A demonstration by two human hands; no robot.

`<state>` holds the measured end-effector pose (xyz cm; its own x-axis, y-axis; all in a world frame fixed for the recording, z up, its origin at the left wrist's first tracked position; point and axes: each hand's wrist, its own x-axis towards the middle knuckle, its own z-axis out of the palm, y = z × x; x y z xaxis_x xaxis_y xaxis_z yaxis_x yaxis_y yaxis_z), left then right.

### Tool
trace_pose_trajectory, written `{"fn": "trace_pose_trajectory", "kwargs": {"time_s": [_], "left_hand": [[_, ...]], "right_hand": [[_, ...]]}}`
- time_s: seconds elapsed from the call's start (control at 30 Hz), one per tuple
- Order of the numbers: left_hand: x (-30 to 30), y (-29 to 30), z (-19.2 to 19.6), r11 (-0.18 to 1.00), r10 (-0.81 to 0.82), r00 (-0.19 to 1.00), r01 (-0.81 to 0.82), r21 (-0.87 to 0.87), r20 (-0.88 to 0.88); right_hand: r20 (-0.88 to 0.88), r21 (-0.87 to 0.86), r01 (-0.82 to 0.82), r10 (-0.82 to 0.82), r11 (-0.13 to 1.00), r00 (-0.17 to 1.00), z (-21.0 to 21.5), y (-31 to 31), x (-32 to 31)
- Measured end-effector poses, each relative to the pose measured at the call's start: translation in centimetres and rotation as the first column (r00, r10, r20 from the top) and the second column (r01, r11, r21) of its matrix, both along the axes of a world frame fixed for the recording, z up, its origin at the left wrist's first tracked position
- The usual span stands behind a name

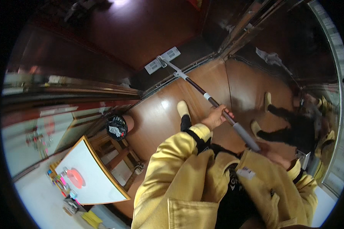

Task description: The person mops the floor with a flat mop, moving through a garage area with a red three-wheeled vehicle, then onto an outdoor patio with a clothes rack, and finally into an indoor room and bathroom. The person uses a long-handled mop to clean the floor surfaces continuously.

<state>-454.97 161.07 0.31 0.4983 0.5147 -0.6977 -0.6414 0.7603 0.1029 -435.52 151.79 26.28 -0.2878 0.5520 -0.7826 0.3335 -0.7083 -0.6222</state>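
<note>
A flat mop (pixel 197 87) with a brown pole and grey grip slants from my body to the far side of the room. Its white rectangular head (pixel 162 60) rests beyond a metal floor track, against a dark surface. My left hand (pixel 217 117) is closed around the middle of the pole, palm partly showing. At the pole's near end, my right hand (pixel 275 154) is closed about the end of the grey grip (pixel 246 136); shadow partly hides its fingers. Both forearms are in yellow sleeves.
A bin with a black liner (pixel 117 127) stands left, near wooden furniture (pixel 120 158). A white-topped table (pixel 99 183) holds a pink bowl (pixel 76 178) and small items. A mirrored panel (pixel 294 76) at right reflects my legs. My foot wears a beige slipper (pixel 183 108) on the brown floor (pixel 151 129).
</note>
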Motion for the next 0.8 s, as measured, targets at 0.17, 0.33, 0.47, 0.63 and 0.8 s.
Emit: {"fn": "trace_pose_trajectory", "kwargs": {"time_s": [0.17,0.33,0.47,0.63,0.8], "left_hand": [[-2.7,6.5,-0.6,0.998,0.053,0.988,-0.049,-0.032,0.148],[-3.2,9.1,0.8,0.982,-0.175,0.835,0.183,0.038,0.521],[-4.3,13.9,0.5,0.99,-0.141,0.915,0.129,0.056,0.379],[-5.9,23.2,-0.7,0.982,-0.17,0.968,0.183,-0.057,0.183],[-5.3,32.5,-0.6,0.919,-0.394,0.916,0.392,-0.038,-0.079]], "right_hand": [[0.042,-0.119,0.044,-0.039,0.992,0.998,5.0,4.8,-0.1],[0.18,-0.392,0.255,-0.198,0.884,0.964,10.0,8.7,-0.1],[0.052,-0.384,0.28,-0.282,0.88,0.958,8.8,12.3,-1.2],[0.093,-0.297,0.24,-0.222,0.924,0.971,3.8,20.0,-4.6],[0.009,-0.344,0.328,-0.346,0.88,0.938,-0.4,32.0,-6.5]]}}
